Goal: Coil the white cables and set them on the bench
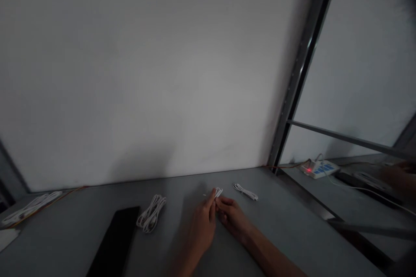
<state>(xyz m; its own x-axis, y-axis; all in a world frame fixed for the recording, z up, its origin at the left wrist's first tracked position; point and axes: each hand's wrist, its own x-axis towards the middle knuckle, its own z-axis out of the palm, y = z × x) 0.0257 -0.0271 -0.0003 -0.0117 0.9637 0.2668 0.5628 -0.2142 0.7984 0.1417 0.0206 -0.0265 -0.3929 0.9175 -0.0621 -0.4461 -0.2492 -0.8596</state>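
Note:
Between my two hands is a small white cable bundle [219,191], its looped end poking out above the fingertips. My left hand [205,216] is closed on it from the left, thumb and fingers pressed together. From the right, my right hand [230,213] pinches the same bundle lower down. My fingers hide most of the cable. A coiled white cable [245,192] lies on the grey table [279,225], just beyond my right hand. Left of my left hand rests a larger bundle of white cables [152,214].
A long black flat object [115,242] lies at the front left. More white cable [32,207] and an orange wire lie at the far left. Past a metal upright [300,69], a power strip [321,169] with a red light and another person's hand [401,177] show at the right.

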